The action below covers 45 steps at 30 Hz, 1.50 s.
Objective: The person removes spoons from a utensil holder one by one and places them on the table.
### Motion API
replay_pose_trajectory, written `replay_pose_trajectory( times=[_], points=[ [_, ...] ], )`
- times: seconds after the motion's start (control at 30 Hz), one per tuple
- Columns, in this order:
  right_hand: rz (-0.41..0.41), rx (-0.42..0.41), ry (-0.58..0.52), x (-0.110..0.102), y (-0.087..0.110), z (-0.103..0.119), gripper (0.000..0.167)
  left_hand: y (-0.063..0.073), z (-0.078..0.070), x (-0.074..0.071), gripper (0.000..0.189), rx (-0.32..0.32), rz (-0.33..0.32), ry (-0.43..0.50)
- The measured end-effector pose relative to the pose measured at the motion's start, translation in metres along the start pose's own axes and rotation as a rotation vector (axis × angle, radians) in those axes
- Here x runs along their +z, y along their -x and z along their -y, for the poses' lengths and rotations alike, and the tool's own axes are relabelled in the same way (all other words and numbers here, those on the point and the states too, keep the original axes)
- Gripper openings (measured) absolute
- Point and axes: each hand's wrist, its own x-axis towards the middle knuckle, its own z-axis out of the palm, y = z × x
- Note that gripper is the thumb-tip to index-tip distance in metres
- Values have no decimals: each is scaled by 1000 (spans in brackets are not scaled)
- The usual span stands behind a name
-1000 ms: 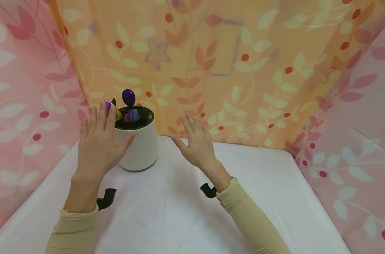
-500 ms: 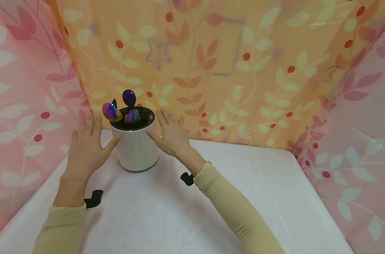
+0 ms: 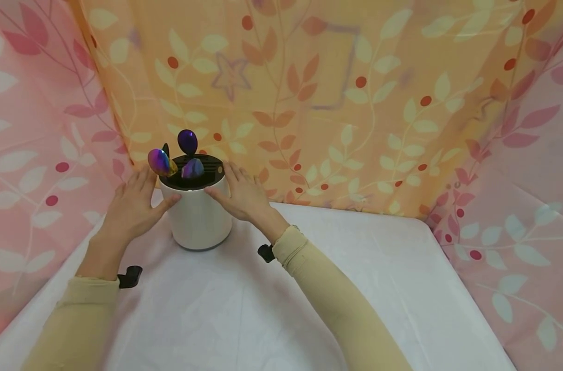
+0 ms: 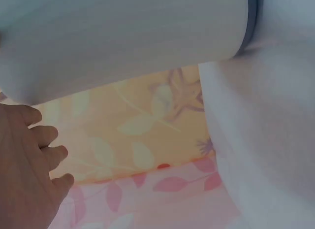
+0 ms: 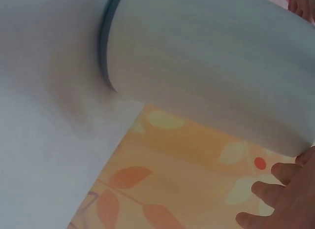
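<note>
A white cylindrical utensil holder [image 3: 195,221] with a black slotted top [image 3: 212,172] stands upright at the table's back left. Out of the top rise a rainbow-coloured spoon [image 3: 160,162], a dark purple spoon [image 3: 187,141] and a blue-purple rounded utensil head [image 3: 193,168]. My left hand [image 3: 133,206] lies along the holder's left side near the rim, its thumb at the front wall. Opposite it, my right hand [image 3: 244,196] is at the right side, fingers extended and thumb tip at the front rim. In both wrist views the fingers spread beside the holder's upper end.
A white cloth covers the table [image 3: 263,309]. Close behind the holder hangs an orange leaf-patterned curtain [image 3: 328,129], with pink curtains [image 3: 40,180] on either side. A black wrist mount [image 3: 130,277] juts from the left wrist, another [image 3: 265,253] from the right.
My right hand has moved left to the holder's right side. My left hand first shifted left from in front of the holder, then came in against its left side. The holder stays in place.
</note>
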Motion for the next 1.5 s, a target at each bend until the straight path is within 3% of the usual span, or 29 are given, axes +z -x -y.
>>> replay_pose_trajectory(
  times=[0.27,0.5,0.97,1.17,1.5],
  points=[
    [12,-17,-43,8,-8,0,110,-7,4,0,98,22,4,85],
    [-21,-65,-83,8,-11,-6,105,-10,-6,-1,94,26,-4,139],
    [-59,-69,-193,-2,14,-27,101,-10,-29,18,92,76,-66,175],
    [-114,-54,-169,-9,31,-43,99,-12,-49,28,93,102,-66,187],
    [-170,-8,-169,-29,75,-80,108,-18,-97,50,96,135,-27,209]
  ],
)
